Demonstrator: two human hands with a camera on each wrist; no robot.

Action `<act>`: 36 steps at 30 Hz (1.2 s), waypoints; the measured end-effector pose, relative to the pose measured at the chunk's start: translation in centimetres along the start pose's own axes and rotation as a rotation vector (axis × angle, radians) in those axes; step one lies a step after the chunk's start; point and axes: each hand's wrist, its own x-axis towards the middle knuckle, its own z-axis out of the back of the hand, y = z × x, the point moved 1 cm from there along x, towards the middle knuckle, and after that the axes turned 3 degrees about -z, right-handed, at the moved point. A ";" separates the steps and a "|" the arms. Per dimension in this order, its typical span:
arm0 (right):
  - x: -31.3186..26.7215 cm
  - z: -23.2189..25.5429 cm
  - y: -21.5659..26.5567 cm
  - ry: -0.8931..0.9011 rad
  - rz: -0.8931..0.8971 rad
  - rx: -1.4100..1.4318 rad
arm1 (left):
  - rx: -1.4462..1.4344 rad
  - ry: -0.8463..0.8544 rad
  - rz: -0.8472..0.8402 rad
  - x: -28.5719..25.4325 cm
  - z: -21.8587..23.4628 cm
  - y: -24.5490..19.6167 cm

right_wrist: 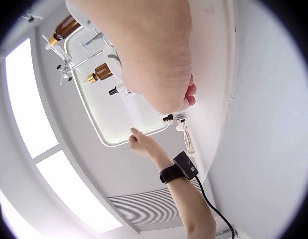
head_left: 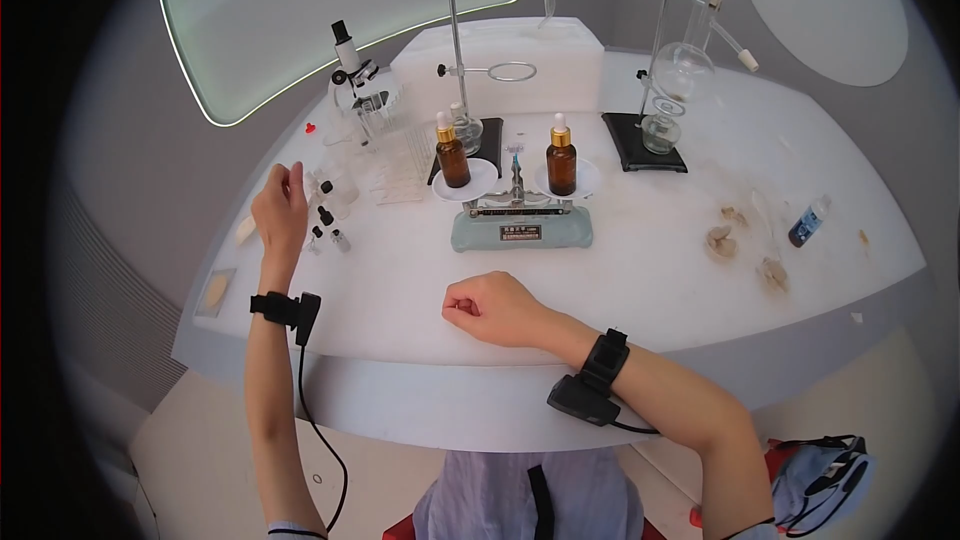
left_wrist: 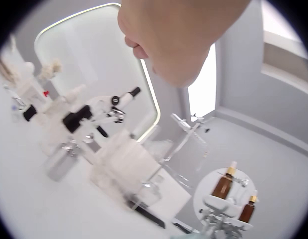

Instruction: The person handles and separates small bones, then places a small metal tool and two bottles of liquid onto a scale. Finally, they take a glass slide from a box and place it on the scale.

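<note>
In the head view my left hand is at the left side of the white table, beside small black-capped bottles; its fingers are curled and nothing shows in them. My right hand lies at the front of the table, fingers curled in, with no object visible in it. Behind it stands a pale green balance. An amber dropper bottle is on its left pan, tilted in this view, and another amber dropper bottle is upright on the right pan.
A microscope and glassware stand at the back left. Two metal stands, one behind the balance and one at the right, carry glassware. Brownish lumps and a blue-labelled bottle lie at the right.
</note>
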 end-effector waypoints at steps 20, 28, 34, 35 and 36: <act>0.2 -0.7 -0.8 -0.170 0.139 0.074 | -1.080 0.761 -0.116 -8.3 -3.3 -17.8; 0.1 -0.1 0.0 -0.021 -0.039 0.038 | -0.735 0.213 0.082 -3.7 -3.2 -16.1; 0.1 0.0 -0.1 -0.017 -0.049 0.090 | -0.556 0.278 0.072 -2.3 -7.3 -15.6; 0.1 0.0 0.0 -0.029 -0.052 0.088 | -0.517 0.340 0.065 -2.1 -7.5 -15.8; 0.1 0.0 0.0 -0.022 -0.039 0.081 | -0.522 0.344 0.055 -2.0 -7.6 -16.1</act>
